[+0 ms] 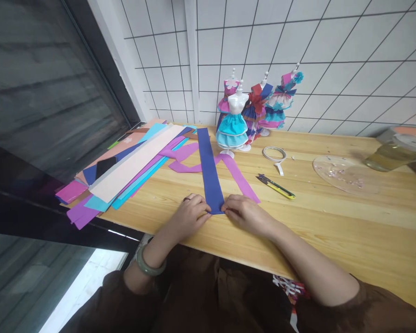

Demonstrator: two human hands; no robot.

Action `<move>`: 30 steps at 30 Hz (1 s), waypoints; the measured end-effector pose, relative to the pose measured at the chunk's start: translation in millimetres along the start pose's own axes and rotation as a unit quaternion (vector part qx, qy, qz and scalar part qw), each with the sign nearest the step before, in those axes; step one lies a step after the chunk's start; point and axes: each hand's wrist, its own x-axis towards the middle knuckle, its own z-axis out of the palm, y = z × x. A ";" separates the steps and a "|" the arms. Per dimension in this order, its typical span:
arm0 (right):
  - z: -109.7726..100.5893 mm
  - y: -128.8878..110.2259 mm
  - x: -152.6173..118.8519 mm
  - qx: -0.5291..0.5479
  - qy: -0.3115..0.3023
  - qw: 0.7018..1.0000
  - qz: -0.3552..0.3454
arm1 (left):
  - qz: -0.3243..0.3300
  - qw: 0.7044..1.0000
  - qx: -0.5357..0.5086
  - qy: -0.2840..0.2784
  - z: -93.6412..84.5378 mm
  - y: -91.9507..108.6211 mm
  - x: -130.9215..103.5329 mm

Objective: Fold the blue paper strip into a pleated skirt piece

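A long dark blue paper strip [211, 171] lies on the wooden table, its near end between my two hands. My left hand [193, 210] pinches the left corner of that end, fingers bent against the tabletop. At the right corner, my right hand [241, 210] pinches the same strip between thumb and fingers. The near edge looks slightly folded or creased. Beneath and to both sides of the strip runs a curled purple-pink paper strip [241, 178].
Stacked coloured paper strips [138, 162] with a dark phone [106, 167] lie at left. Several small dress forms [233, 122] stand at the back. On the right are a tape roll [274, 153], a yellow-black cutter [275, 186], a clear plate [343, 173] and a container of yellowish liquid [388, 155].
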 end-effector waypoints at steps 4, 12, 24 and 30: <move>-2.8 -1.7 -0.9 -0.017 -0.008 1.000 -0.016 | -0.011 1.000 -0.010 -0.004 -0.7 -2.3 2.7; -5.6 -4.0 -1.4 -0.051 -0.010 0.998 -0.036 | -0.082 0.989 -0.114 -0.053 -8.9 -7.1 17.5; -3.7 1.6 -0.6 -0.142 0.076 0.984 -0.073 | -0.188 0.904 -0.319 -0.215 -28.5 -21.5 40.4; -7.0 3.2 0.1 -0.153 0.113 0.978 -0.090 | -0.195 0.892 -0.338 -0.227 -33.8 -24.6 46.4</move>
